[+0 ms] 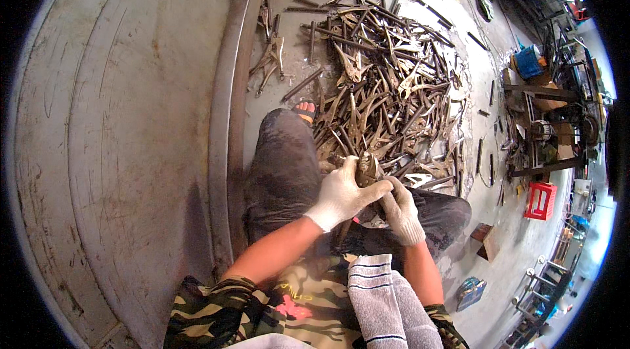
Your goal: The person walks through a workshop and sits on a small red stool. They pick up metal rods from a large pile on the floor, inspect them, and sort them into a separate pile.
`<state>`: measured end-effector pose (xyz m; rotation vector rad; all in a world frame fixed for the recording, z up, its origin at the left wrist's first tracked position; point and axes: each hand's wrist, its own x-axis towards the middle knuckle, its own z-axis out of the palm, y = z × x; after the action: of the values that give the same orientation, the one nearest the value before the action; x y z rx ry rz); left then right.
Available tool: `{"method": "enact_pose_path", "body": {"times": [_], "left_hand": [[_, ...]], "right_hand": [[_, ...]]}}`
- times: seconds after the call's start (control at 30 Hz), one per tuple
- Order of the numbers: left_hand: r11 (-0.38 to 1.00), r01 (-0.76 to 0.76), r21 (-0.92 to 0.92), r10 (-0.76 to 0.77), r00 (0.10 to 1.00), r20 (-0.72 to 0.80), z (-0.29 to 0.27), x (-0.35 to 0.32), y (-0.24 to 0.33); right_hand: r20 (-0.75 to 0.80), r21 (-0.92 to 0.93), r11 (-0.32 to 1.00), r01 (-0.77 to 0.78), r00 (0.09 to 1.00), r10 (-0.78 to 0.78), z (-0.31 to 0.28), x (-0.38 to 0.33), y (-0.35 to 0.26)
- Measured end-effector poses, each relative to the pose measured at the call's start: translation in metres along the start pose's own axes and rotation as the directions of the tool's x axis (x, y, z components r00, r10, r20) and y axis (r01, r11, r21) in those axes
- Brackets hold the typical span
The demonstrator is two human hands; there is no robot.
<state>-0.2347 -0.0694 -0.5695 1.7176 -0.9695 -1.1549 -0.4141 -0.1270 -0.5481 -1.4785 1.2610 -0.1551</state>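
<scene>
My left hand (344, 193) and my right hand (399, 210), both in off-white work gloves, are closed close together in front of my lap. Between them is a pair of locking pliers (367, 166), its ridged metal jaws pointing away from me. The left thumb and fingers lie along its left side, while the right fingers wrap its near right side. My gloves hide most of its handles. Just beyond spreads a big heap of locking pliers and their parts (387, 86), mixed with dark metal bars.
A wide, scratched metal panel (144, 119) with a raised edge takes up the left. To the right stand a red plastic stool (541, 201), a small wooden block (484, 241) and a cluttered rack (545, 93). Loose dark bars (430, 9) lie around the heap.
</scene>
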Motion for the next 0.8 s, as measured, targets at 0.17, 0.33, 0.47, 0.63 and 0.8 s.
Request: {"method": "enact_pose_path", "body": {"times": [0.17,0.33,0.47,0.63,0.8], "left_hand": [[0.998,-0.032,-0.062,0.030,0.999,-0.032,0.001,0.004,-0.003],[1.000,0.008,0.013,-0.009,0.998,0.065,-0.002,0.003,-0.001],[1.000,0.002,-0.003,-0.001,0.997,0.072,-0.002,0.004,-0.008],[0.995,-0.057,-0.081,0.059,0.998,0.033,0.001,0.002,-0.008],[0.997,-0.023,-0.068,0.026,0.999,0.034,0.002,-0.002,-0.002]], "right_hand": [[0.024,-0.038,0.994,0.099,0.995,-0.098,0.004,0.008,-0.009],[0.090,-0.255,0.935,0.246,0.969,-0.231,-0.007,0.018,-0.024],[0.161,-0.275,0.931,0.241,0.966,-0.202,-0.012,0.024,-0.024],[0.189,-0.189,0.955,0.229,0.963,-0.193,-0.013,0.026,-0.019],[0.106,-0.079,0.986,0.149,0.984,-0.140,-0.002,0.018,-0.002]]}}
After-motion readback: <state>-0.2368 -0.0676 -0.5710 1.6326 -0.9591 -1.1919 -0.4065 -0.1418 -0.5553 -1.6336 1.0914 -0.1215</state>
